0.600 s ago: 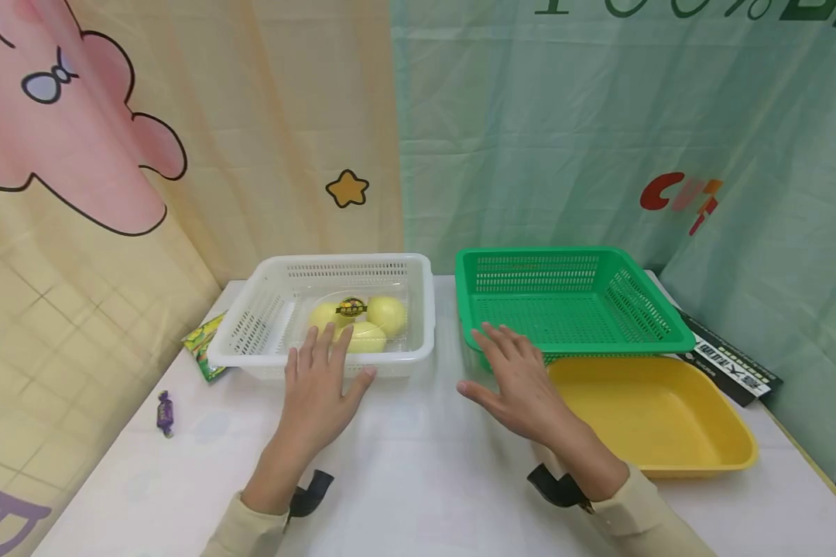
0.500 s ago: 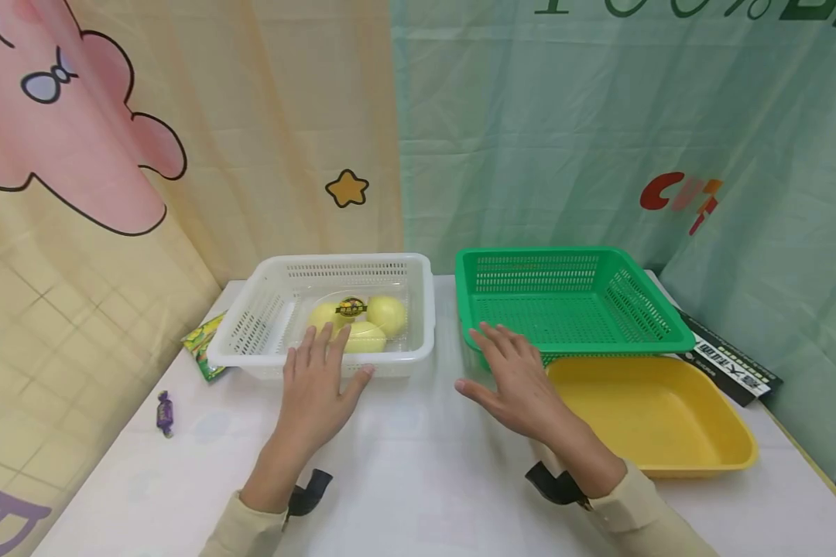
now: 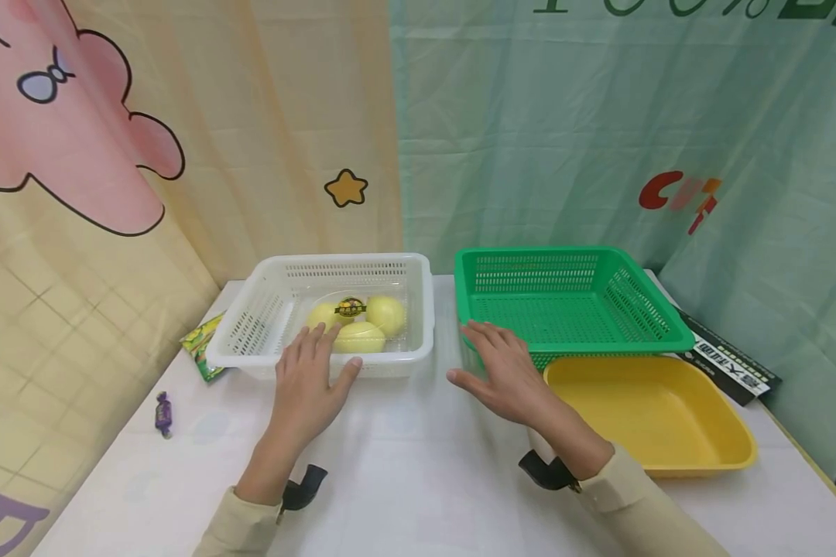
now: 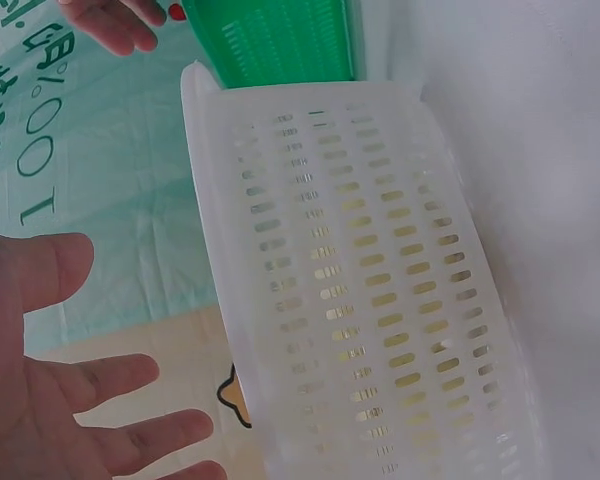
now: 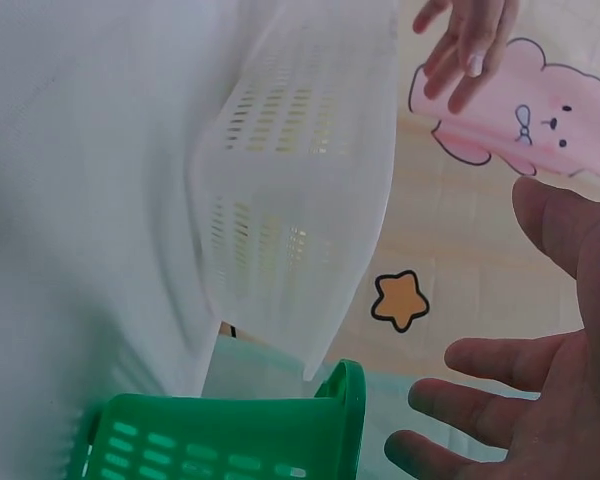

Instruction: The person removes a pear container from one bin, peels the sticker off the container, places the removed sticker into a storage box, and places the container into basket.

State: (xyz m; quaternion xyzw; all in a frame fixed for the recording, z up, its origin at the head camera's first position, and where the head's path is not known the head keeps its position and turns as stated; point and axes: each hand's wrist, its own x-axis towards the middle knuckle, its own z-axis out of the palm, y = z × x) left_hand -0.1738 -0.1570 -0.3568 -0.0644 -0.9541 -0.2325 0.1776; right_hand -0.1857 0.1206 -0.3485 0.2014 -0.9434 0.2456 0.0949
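Observation:
My left hand [image 3: 310, 387] is held palm down with its fingers spread, in front of the white basket [image 3: 251, 360]; its fingertips overlap the near rim in the head view. Inside that basket lies a clear plastic pack of round, pale yellow fruit [image 3: 385, 315] with a black label [image 3: 351, 308]. My right hand [image 3: 508, 379], palm down with the thumb out to the left, hovers by the near left corner of the green basket [image 3: 571, 346]. Neither hand holds anything. In the left wrist view the left hand [image 4: 70, 390] is apart from the basket wall [image 4: 370, 260].
A yellow tray [image 3: 655, 418] stands in front of the green basket. Right of it lies a black box [image 3: 728, 363] with white lettering. On the left are a green and yellow packet [image 3: 205, 348] and a purple wrapped candy [image 3: 163, 415]. Printed curtains [image 3: 488, 155] hang behind the table.
Both hands have shifted slightly to the left in the head view, and the left fingers have come off more of the fruit pack. The baskets and tray stay put.

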